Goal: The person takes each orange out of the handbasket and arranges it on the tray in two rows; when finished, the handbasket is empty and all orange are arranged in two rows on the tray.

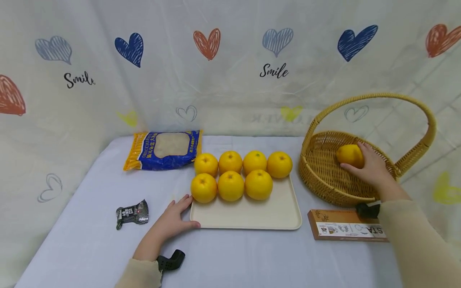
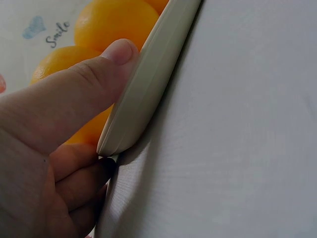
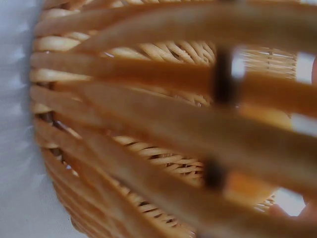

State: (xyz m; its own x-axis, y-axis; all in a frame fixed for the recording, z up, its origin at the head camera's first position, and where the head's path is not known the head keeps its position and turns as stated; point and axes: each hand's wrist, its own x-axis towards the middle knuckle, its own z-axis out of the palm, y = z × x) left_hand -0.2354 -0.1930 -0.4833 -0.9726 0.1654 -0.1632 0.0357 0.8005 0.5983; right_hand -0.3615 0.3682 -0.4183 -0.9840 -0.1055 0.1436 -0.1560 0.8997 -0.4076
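Note:
Several round oranges [image 1: 231, 185] stand in two rows on a cream tray [image 1: 248, 216]. My left hand [image 1: 173, 222] holds the tray's near left corner. Its thumb [image 2: 121, 52] lies against the front rim, and the other fingers are along the left side. Inside a wicker basket [image 1: 317, 176] on the right, my right hand [image 1: 372, 166] grips one orange [image 1: 350, 156] between thumb and fingers. From the right wrist, blurred basket weave [image 3: 163, 109] fills most of the view, with patches of orange showing through it.
A blue and yellow pasta bag [image 1: 169, 150] lies behind the tray's left end. A small black packet [image 1: 132, 214] is left of my left hand. In front of the basket lies a brown pasta box [image 1: 345, 230], partly under my right forearm. The basket's tall handle [image 1: 374, 96] arches above it.

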